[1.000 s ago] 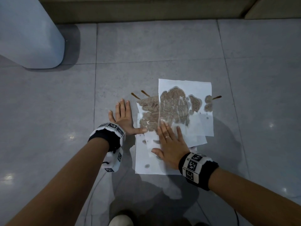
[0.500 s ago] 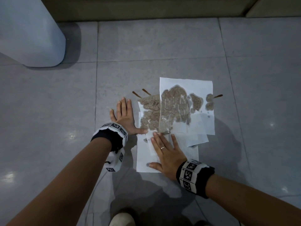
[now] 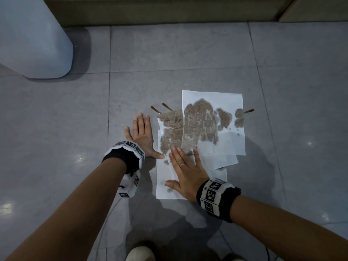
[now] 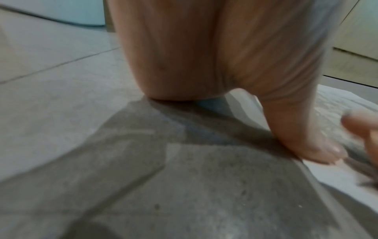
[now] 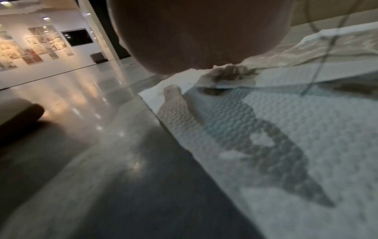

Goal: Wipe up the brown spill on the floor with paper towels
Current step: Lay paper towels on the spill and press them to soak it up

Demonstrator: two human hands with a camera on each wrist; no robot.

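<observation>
Several white paper towels (image 3: 230, 146) lie overlapped on the grey floor tiles, soaked through with a large brown stain (image 3: 199, 123). Thin brown spill streaks (image 3: 156, 109) show on the bare tile at the towels' upper left, and another streak (image 3: 249, 110) at the right edge. My right hand (image 3: 185, 170) lies flat with spread fingers on the near towel (image 5: 286, 129). My left hand (image 3: 141, 134) rests flat on the tile left of the towels, its thumb (image 4: 319, 145) touching the towel edge.
A pale rounded bin or appliance base (image 3: 32, 40) stands at the far left. A beige wall skirting (image 3: 169, 10) runs along the back. A light shoe tip (image 3: 140, 254) shows at the bottom edge. A thin cable (image 3: 263, 249) trails on the floor.
My right hand has slid back toward me and slightly left on the towels. The left hand has stayed flat in place.
</observation>
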